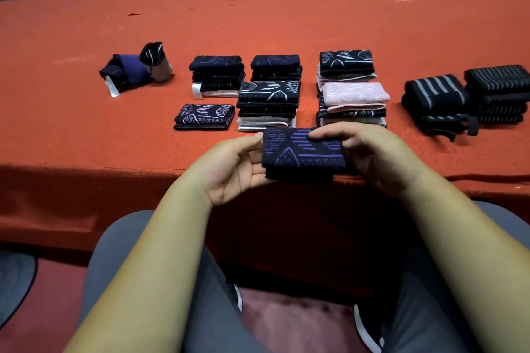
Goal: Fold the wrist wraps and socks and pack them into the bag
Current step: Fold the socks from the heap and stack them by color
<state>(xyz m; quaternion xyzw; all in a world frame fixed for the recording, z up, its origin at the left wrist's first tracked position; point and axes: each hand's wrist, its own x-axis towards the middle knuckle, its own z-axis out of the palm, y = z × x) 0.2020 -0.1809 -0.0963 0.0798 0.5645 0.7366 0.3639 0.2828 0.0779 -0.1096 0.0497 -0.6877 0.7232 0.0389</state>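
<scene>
Folded sock (pixel 302 156): dark, purple pattern — held above the table's (pixel 86 129) near edge.
Left hand (pixel 235 169): grip pinching its left end.
Right hand (pixel 372 157): grip closed over its right end.
Folded stacks (pixel 268 103): behind — on the table.

Red-covered table (pixel 286 23) carries folded sock stacks (pixel 268 103) and wrist wraps (pixel 470 100).

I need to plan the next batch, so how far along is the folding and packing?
Done: several folded sock stacks and folded striped wrist wraps sit on the red table. In hand: both hands, left and right, hold a folded purple-patterned sock. Left: loose socks remain unfolded; no bag is visible.
</scene>
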